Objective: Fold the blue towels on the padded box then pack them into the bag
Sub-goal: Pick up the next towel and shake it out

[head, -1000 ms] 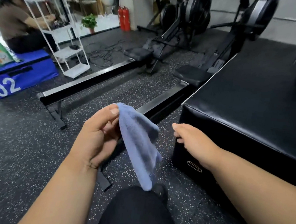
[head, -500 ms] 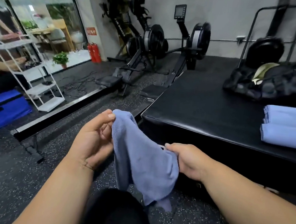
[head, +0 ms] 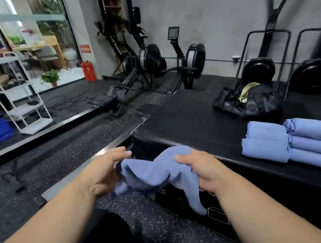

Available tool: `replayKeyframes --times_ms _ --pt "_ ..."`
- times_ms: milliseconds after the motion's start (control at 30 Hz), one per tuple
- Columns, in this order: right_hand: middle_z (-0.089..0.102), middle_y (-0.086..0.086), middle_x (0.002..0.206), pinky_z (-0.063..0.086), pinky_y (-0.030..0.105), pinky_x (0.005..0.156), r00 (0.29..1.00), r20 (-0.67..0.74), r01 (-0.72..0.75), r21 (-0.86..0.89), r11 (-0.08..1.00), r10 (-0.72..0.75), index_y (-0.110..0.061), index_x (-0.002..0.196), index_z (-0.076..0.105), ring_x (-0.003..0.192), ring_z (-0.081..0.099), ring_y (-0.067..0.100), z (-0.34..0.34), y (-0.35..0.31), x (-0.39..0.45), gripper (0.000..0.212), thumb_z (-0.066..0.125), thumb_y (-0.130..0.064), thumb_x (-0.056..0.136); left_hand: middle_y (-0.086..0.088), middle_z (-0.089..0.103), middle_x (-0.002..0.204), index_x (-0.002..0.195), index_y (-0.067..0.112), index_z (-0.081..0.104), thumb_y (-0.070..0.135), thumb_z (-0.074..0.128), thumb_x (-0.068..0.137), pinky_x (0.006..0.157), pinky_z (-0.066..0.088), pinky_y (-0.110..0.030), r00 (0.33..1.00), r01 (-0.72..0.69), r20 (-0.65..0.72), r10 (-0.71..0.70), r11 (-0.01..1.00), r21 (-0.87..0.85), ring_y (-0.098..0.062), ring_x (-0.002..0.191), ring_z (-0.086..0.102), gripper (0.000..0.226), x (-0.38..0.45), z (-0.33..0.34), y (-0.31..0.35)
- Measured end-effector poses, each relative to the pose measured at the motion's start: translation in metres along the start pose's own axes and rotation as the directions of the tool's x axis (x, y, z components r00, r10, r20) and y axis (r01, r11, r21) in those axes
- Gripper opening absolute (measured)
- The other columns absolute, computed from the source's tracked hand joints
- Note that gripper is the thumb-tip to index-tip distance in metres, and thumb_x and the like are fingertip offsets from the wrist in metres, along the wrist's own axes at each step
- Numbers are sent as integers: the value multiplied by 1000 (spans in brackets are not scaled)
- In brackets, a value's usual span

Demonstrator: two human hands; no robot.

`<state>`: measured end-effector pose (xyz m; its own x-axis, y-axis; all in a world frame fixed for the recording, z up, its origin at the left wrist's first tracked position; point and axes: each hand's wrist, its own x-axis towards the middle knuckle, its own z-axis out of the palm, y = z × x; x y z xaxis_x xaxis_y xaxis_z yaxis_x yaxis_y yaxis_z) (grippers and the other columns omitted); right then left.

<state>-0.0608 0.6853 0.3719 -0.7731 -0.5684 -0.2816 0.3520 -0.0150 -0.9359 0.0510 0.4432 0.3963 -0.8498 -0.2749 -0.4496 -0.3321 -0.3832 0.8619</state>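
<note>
Towel point(head: 156, 172), blue and crumpled, hangs between both hands in front of the padded box's near edge, one corner drooping toward the speckled floor point(head: 142, 208). Right hand point(head: 202, 171) grips its upper bunch with curled fingers; left hand point(head: 104, 172) holds the other end, thumb and fingers closing on the cloth. On the padded box point(head: 195, 123), folded towels point(head: 292, 142) are stacked near the right edge, with bare black top to their left. A dark bag point(head: 246, 104) sits at the box's far side.
</note>
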Motion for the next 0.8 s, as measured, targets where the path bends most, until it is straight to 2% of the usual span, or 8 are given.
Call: replayKeyframes --times_ms 67,167,267,333,500,633,700,800 --pt "72 28 120 53 47 95 994 12 111 -42 993 -111 4 117 72 105 71 35 -9 0 -2 24 59 5 96 -12 71 117 134 15 62 7 68 95 94 53 -41 978 -177 -126 169 983 -57 -25 102 68 40 6 9 -6" --pt "75 22 118 53 46 95 974 -47 224 48 973 -222 2 116 72 108 72 33 -37 -15 -5 23 62 -8 98 -6 71 90 131 14 59 0 57 99 83 48 -33 914 -386 -182 363 916 -110 -18 82 65 35 -3 10 0" --pt "74 9 103 51 35 87 983 -52 178 70 982 -175 -13 104 72 95 69 21 -59 -26 -5 21 67 -32 98 -6 75 83 123 16 60 4 56 101 76 52 -29 933 -350 -130 334 929 -120 -17 76 68 26 -7 17 1" --pt "73 6 98 49 33 86 988 -39 151 23 988 -150 -16 99 73 92 67 19 -61 -26 -4 15 68 -31 100 -4 74 81 119 15 64 5 59 101 64 56 -23 939 -332 -119 324 942 -57 -11 66 69 21 -4 25 1" --pt "69 16 115 51 42 94 947 -167 313 292 904 -274 -8 112 69 107 68 29 -81 -46 -5 23 58 -25 102 3 69 85 97 26 78 16 67 97 65 45 -25 827 -553 -127 548 833 -7 -12 71 58 15 5 25 28" --pt "77 15 116 57 38 94 990 -110 103 156 982 -86 -2 117 74 105 76 27 -81 -55 -6 40 65 -37 102 -3 78 101 122 17 73 24 61 103 79 55 -32 959 -278 -57 279 960 27 -15 87 71 23 15 46 33" --pt "79 12 107 59 33 82 973 -197 143 85 986 -124 -4 107 75 89 77 19 -82 -62 -1 25 66 -27 103 -3 78 101 130 15 69 12 58 104 71 56 -25 940 -321 -96 328 944 78 -11 82 72 29 28 47 39" --pt "78 13 115 57 40 90 945 -248 239 86 967 -212 -6 117 73 102 76 24 -92 -79 0 24 63 -23 104 -5 76 114 121 21 73 10 62 102 72 52 -24 876 -444 -141 461 886 134 -12 91 69 24 36 44 55"
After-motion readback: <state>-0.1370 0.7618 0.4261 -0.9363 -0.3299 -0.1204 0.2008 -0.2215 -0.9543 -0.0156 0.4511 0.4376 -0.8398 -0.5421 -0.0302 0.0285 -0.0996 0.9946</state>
